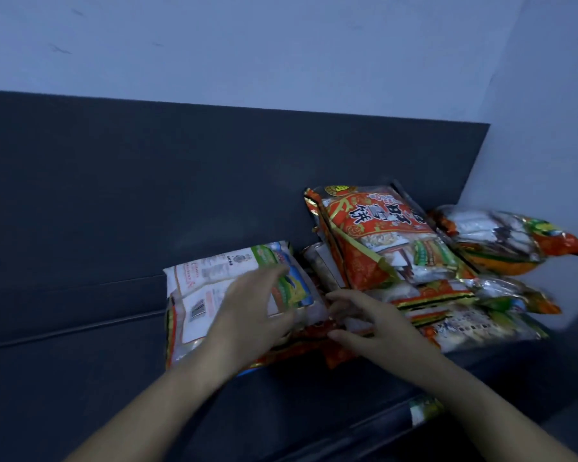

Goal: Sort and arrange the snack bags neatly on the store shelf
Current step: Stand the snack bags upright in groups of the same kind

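Note:
Several snack bags lie in a loose pile on a dark grey padded surface. A white bag with a barcode and a green-blue corner lies flat at the left of the pile. My left hand lies over its right half with fingers spread and fairly straight. A red and orange bag with large characters leans up at the back. My right hand hovers low over the middle of the pile, fingers loosely bent, holding nothing. More orange bags are stacked at the right.
A dark grey back panel rises behind the pile, with a pale wall above and to the right. One bag's corner pokes out low on the right, below the front edge of the padded surface.

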Action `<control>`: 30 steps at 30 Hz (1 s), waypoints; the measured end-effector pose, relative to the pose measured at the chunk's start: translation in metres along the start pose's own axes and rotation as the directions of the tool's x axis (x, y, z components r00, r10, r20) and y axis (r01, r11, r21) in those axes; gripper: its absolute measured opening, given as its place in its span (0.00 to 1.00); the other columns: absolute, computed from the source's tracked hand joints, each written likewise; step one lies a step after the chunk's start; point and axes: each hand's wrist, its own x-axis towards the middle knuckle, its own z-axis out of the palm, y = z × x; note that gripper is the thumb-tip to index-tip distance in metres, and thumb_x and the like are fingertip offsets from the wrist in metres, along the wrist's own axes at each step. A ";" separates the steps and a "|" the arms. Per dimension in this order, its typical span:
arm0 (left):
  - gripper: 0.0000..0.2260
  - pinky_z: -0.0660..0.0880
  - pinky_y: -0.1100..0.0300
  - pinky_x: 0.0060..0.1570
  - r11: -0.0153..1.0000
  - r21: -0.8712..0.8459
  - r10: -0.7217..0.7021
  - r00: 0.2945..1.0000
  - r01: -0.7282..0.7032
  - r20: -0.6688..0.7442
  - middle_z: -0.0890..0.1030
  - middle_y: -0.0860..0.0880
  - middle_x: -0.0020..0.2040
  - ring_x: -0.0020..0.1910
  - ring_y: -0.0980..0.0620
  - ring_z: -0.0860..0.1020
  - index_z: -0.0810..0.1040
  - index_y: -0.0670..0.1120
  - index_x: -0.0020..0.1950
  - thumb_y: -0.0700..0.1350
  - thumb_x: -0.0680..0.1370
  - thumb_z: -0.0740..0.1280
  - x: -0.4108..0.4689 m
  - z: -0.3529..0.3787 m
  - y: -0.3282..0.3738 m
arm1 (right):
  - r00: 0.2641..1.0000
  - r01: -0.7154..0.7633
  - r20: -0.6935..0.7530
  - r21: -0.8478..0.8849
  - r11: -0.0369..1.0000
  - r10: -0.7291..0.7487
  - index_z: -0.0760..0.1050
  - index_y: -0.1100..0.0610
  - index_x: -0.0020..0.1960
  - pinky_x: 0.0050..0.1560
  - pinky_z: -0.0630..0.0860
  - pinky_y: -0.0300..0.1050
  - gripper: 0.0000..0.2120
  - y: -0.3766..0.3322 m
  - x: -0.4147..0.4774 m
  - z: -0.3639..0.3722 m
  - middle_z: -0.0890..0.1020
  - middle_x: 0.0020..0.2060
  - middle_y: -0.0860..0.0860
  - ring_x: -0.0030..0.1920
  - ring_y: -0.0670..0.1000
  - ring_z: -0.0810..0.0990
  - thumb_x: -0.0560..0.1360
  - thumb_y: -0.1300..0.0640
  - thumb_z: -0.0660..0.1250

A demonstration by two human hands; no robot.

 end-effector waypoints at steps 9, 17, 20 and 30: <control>0.19 0.75 0.57 0.50 0.917 -0.011 0.396 0.906 -0.399 0.147 0.77 0.51 0.52 0.52 0.52 0.75 0.77 0.47 0.59 0.51 0.72 0.58 0.051 0.111 0.095 | 0.950 -0.263 -0.207 -0.129 0.956 0.233 0.68 0.44 0.64 0.53 0.75 0.37 0.21 0.048 -0.060 -0.105 0.80 0.52 0.41 0.51 0.37 0.78 0.73 0.52 0.70; 0.23 0.64 0.60 0.63 0.880 -0.038 0.462 0.835 -0.473 0.298 0.68 0.49 0.65 0.65 0.51 0.65 0.64 0.44 0.70 0.50 0.77 0.63 0.109 0.192 0.168 | 0.825 -0.541 -0.356 -0.272 0.796 0.439 0.68 0.51 0.67 0.58 0.74 0.46 0.24 0.118 -0.083 -0.177 0.77 0.58 0.48 0.57 0.50 0.77 0.73 0.56 0.70; 0.22 0.65 0.60 0.58 0.885 0.016 0.438 0.844 -0.465 0.310 0.69 0.47 0.61 0.62 0.49 0.66 0.64 0.43 0.66 0.50 0.76 0.65 0.144 0.216 0.184 | 0.786 -0.593 -0.412 -0.290 0.751 0.461 0.69 0.53 0.67 0.58 0.71 0.44 0.23 0.141 -0.075 -0.200 0.75 0.59 0.51 0.59 0.51 0.75 0.73 0.55 0.69; 0.42 0.60 0.46 0.70 0.873 0.484 -0.145 0.915 -0.061 0.376 0.57 0.36 0.74 0.72 0.37 0.59 0.48 0.38 0.76 0.52 0.73 0.69 0.273 0.260 0.184 | 0.616 -0.714 -0.756 -0.418 0.562 0.221 0.70 0.59 0.64 0.54 0.67 0.50 0.27 0.226 -0.021 -0.264 0.74 0.54 0.58 0.56 0.58 0.71 0.70 0.50 0.73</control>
